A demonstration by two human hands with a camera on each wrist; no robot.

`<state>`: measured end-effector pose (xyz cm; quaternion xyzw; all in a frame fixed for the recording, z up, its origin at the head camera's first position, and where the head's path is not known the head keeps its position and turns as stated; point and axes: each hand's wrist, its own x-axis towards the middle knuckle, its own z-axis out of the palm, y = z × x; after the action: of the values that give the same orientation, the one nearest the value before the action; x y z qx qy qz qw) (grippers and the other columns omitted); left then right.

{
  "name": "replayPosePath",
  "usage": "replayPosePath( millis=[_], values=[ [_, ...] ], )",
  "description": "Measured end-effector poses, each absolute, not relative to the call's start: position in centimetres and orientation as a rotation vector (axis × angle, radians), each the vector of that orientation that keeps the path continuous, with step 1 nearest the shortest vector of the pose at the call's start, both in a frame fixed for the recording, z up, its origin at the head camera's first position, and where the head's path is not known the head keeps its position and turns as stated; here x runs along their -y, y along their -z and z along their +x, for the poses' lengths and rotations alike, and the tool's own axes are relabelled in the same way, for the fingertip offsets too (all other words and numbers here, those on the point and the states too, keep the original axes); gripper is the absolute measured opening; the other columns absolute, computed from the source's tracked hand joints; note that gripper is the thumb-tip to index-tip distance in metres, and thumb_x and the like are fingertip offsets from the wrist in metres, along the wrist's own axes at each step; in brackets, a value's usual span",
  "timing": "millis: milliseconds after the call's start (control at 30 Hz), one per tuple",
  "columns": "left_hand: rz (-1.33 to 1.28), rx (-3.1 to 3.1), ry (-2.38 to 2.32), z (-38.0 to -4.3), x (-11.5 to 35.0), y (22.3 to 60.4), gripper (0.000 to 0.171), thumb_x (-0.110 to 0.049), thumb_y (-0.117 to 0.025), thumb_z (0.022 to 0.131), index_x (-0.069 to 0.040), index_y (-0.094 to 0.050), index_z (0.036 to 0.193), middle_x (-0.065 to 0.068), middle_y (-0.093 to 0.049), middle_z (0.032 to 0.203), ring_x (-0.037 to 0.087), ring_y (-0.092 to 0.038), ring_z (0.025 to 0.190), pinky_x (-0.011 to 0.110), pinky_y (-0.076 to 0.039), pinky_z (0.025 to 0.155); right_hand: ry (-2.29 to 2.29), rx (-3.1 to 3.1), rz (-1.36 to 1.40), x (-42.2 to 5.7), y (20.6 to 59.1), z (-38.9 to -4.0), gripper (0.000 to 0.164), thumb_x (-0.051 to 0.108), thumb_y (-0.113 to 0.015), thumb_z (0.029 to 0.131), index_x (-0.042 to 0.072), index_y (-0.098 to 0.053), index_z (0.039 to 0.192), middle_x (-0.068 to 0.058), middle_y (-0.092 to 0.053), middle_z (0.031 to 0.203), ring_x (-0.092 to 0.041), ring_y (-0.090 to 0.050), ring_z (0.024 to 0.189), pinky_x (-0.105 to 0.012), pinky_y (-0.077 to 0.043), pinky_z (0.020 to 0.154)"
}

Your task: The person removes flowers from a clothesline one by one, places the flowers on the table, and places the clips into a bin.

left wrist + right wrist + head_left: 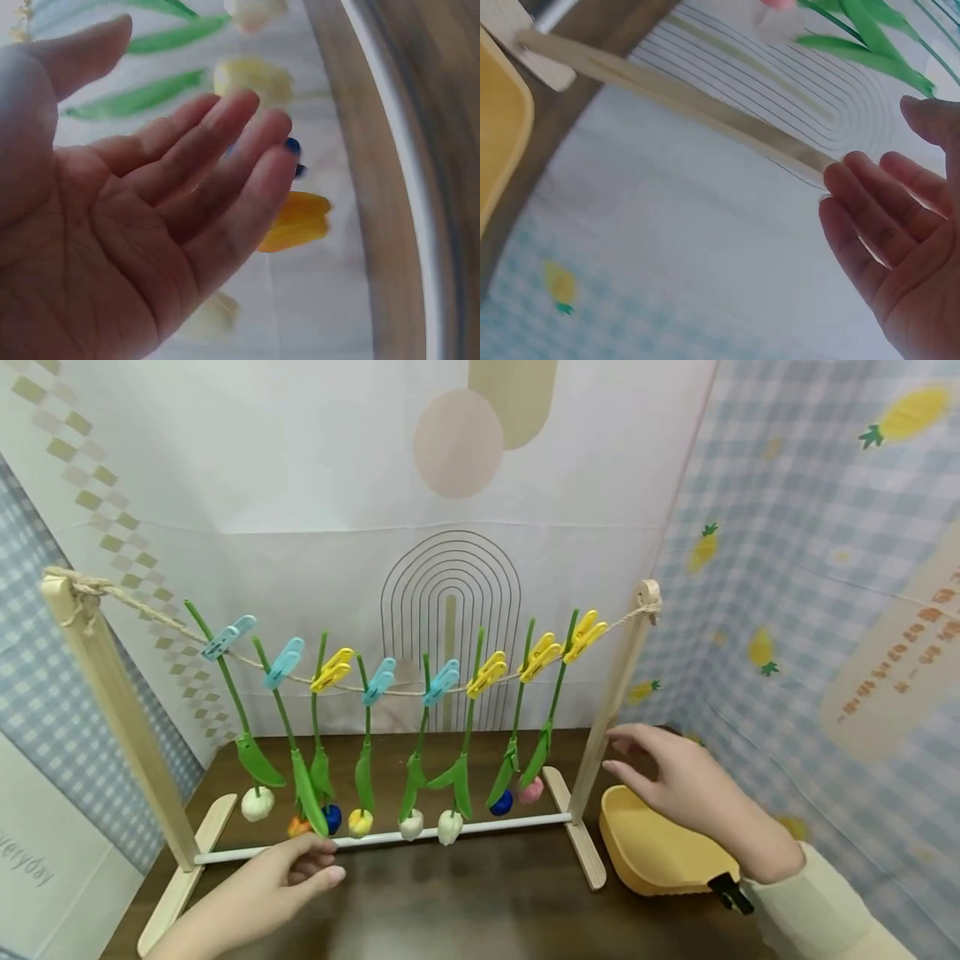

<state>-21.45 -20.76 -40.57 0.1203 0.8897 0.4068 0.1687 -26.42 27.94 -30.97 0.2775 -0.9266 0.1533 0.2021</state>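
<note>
Keeping my left hand [273,881] low at the front, palm turned inward, fingers loosely bent, nothing in them. It lies just below an orange bloom [299,827] and a leaf tip; whether it touches either, I cannot tell. Held so, I judge, it could cup a swinging head.

My right hand [678,777] is likewise empty, fingers relaxed, raised above the yellow basin [667,860], fingertips beside the right post [619,697]. Contact unclear; perhaps placed to steady the frame.

Basin sits on the dark table [450,902] outside the stand, probably to be within easy reach.

White rod [517,822] joins the posts low down, presumably as bracing; flat feet [585,853] run crosswise, likely against tipping.

Above the rod: eight flowers [258,804], heads down, stems pegged near their cut ends by four blue clips [378,683] and four yellow clips [540,660]. Spacing leaves most separate; orange and blue crowd at left.

Rope [405,693], tied at both post tops, sags mid-span, apparently under their weight.

Farthest: pale printed backdrop [315,460].
</note>
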Motion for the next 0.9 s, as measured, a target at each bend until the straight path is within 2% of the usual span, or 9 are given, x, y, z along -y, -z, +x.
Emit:
replayPosePath(
  millis=[133,267,400,500,600,733,900],
  values=[
    [0.404,-2.462,-1.133,-21.4,19.5,39.6,0.056,-0.048,-0.059,0.093,0.000,-0.058,0.122,0.000,-0.064,0.102,0.016,-0.061,0.094,0.034,-0.052,0.074,-0.364,2.457,0.853,-27.7,28.8,-26.4,0.031,0.017,-0.077,0.083,0.012,-0.066,0.112,0.013,-0.061,0.088,-0.003,-0.054,0.075,-0.026,-0.048,0.063],
    [0.416,-2.420,-1.105,-21.6,18.5,39.0,0.058,-0.051,-0.058,0.093,-0.001,-0.058,0.122,-0.001,-0.064,0.100,0.016,-0.061,0.094,0.037,-0.052,0.075,-0.354,2.337,0.953,-27.3,26.9,-26.5,0.030,0.016,-0.076,0.082,0.010,-0.067,0.110,0.010,-0.062,0.090,-0.004,-0.057,0.078,-0.020,-0.047,0.064],
    [0.449,-2.402,-1.102,-21.8,17.2,38.3,0.058,-0.053,-0.056,0.093,-0.004,-0.057,0.124,-0.004,-0.064,0.100,0.014,-0.061,0.094,0.037,-0.052,0.075,-0.368,2.200,1.061,-26.8,24.7,-26.6,0.026,0.023,-0.069,0.088,0.007,-0.068,0.109,0.003,-0.066,0.096,-0.012,-0.063,0.084,-0.019,-0.050,0.067],
    [0.522,-2.368,-1.136,-22.1,16.0,37.6,0.055,-0.052,-0.056,0.093,-0.006,-0.057,0.125,-0.005,-0.064,0.100,0.014,-0.061,0.094,0.035,-0.052,0.074,-0.352,2.115,1.108,-26.4,23.0,-26.7,0.029,0.030,-0.061,0.094,0.006,-0.068,0.108,-0.001,-0.067,0.097,-0.014,-0.063,0.085,-0.018,-0.050,0.064],
    [0.615,-2.369,-1.180,-22.5,14.3,36.8,0.052,-0.051,-0.055,0.094,-0.008,-0.058,0.124,-0.008,-0.065,0.100,0.012,-0.061,0.094,0.033,-0.052,0.075,-0.318,2.061,1.120,-25.8,21.3,-26.7,0.033,0.033,-0.059,0.095,0.005,-0.068,0.108,-0.003,-0.067,0.095,-0.015,-0.063,0.084,-0.021,-0.050,0.066],
    [0.733,-2.414,-1.231,-22.7,11.8,35.8,0.046,-0.051,-0.055,0.094,-0.015,-0.060,0.123,-0.012,-0.064,0.101,0.008,-0.061,0.094,0.028,-0.052,0.079,-0.264,2.009,1.125,-24.9,19.6,-26.9,0.034,0.032,-0.060,0.095,0.002,-0.067,0.109,-0.008,-0.066,0.094,-0.020,-0.062,0.086,-0.031,-0.049,0.075],
    [0.855,-2.452,-1.337,-22.9,8.7,34.6,0.042,-0.052,-0.058,0.093,-0.023,-0.059,0.124,-0.015,-0.063,0.108,0.005,-0.060,0.098,0.029,-0.051,0.084,-0.202,1.987,1.133,-24.3,18.3,-27.3,0.036,0.032,-0.061,0.094,0.000,-0.066,0.111,-0.012,-0.065,0.099,-0.027,-0.060,0.092,-0.038,-0.047,0.081]
  ],
)
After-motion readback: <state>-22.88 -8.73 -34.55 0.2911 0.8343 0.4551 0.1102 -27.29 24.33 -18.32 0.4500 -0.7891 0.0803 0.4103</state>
